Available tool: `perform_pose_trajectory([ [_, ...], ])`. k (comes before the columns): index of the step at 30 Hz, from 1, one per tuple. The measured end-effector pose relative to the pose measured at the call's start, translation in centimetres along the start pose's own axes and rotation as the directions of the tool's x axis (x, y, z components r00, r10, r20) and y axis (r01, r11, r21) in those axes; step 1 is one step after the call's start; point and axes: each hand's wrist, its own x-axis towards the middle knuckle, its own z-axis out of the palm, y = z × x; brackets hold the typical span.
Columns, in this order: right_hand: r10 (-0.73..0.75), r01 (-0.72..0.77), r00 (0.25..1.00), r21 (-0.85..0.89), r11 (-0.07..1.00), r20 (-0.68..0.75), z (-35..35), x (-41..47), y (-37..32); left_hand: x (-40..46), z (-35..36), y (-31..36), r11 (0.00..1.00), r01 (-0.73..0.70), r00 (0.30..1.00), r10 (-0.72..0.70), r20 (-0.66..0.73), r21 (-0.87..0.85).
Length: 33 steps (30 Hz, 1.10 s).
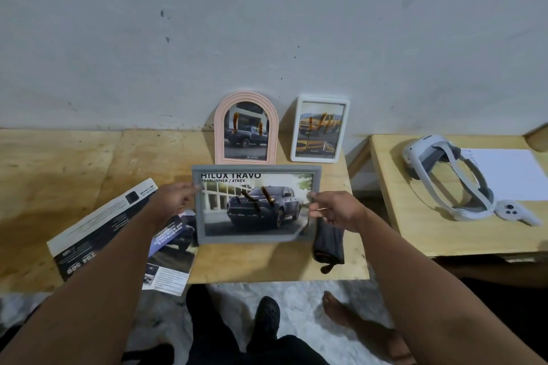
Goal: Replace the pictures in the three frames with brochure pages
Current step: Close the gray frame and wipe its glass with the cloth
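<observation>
A grey rectangular frame with a dark pickup-truck brochure page inside is held upright above the wooden table. My left hand grips its left edge and my right hand pinches its right edge. Behind it, a pink arched frame and a white rectangular frame lean against the wall, each showing a truck page. Loose brochure pages lie under my left forearm.
A black-and-white box lies at the left of the table. A dark folded item sits near the table's right front corner. On a second table at right rest a white headset, a controller and a white sheet.
</observation>
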Motion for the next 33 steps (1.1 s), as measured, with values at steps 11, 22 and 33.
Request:
perform_pose_trajectory([
  [11,-0.005,-0.011,0.946,-0.048,0.999,-0.324,0.5,2.0,3.6,-0.5,5.8,-3.5,0.921,0.175,0.980,-0.197,-0.028,-0.347],
  [22,0.123,-0.370,0.865,-0.452,0.812,-0.487,0.4,3.1,9.6,2.4,5.9,-4.4,0.946,0.210,0.965,-0.241,-0.103,-0.246],
  [33,0.229,-0.093,0.913,0.374,0.923,-0.337,-3.3,1.8,6.4,2.9,9.8,-3.9,0.988,0.095,0.994,-0.087,-0.068,0.119],
])
